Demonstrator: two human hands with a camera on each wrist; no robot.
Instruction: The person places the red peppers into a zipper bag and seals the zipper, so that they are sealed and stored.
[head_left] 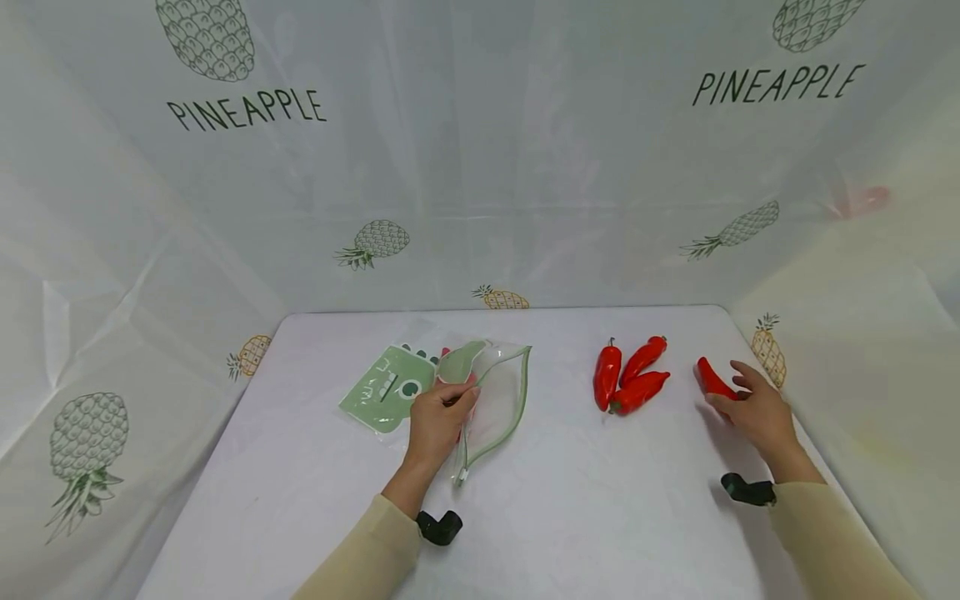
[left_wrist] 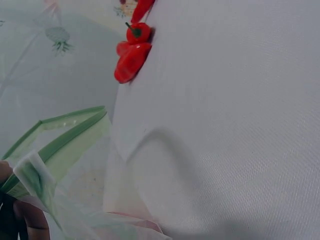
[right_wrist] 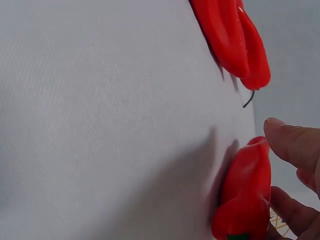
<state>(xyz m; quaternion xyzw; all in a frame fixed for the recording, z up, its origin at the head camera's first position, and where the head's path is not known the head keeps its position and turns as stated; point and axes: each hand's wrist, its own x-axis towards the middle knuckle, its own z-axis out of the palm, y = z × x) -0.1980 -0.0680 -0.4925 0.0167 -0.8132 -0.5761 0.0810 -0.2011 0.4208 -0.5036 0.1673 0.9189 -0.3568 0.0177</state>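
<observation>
My left hand pinches the edge of a clear zip bag with green trim, its mouth spread apart. In the left wrist view, the bag's green rim rises beside the fingertips. Under and left of it lies a green printed bag with a cartoon eye. At the right, my right hand is around a red chili pepper on the table, thumb and fingers spread. The right wrist view shows the same pepper beside the fingers, its green stem end at the bottom edge.
Three more red peppers lie grouped between the hands, toward the table's back. A pale sheet printed with pineapples hangs behind and along the sides. Each wrist carries a black mount.
</observation>
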